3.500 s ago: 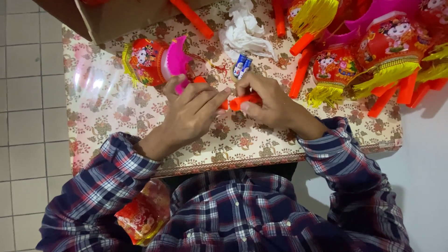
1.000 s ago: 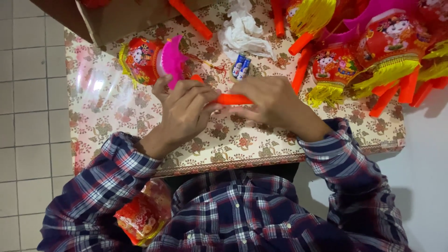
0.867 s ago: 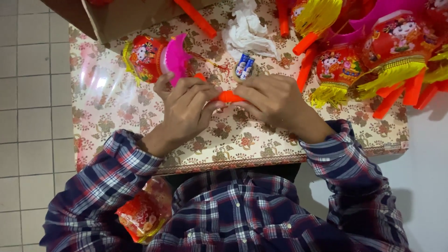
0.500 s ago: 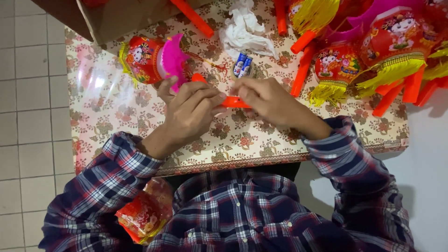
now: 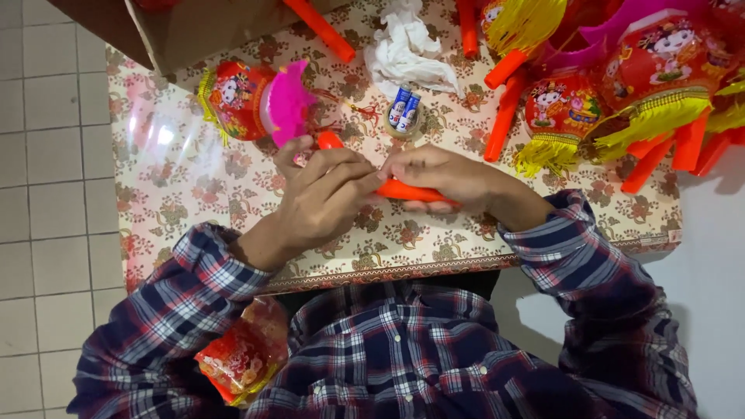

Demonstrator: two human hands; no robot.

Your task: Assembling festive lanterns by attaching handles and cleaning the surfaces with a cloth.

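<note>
Fingers [image 5: 341,174] of the left hand [image 5: 318,202] and right hand [image 5: 438,174] clamp together on an orange stick [image 5: 407,190] above the tabletop [image 5: 202,194]; both hands hide most of it. Its far end meets a pink-topped red lantern [image 5: 256,101], the joint obscured.

Orange plastic stick [image 5: 407,191], lying level above the table [image 5: 194,194], ends toward 3 and 9 o'clock, mostly covered.
</note>
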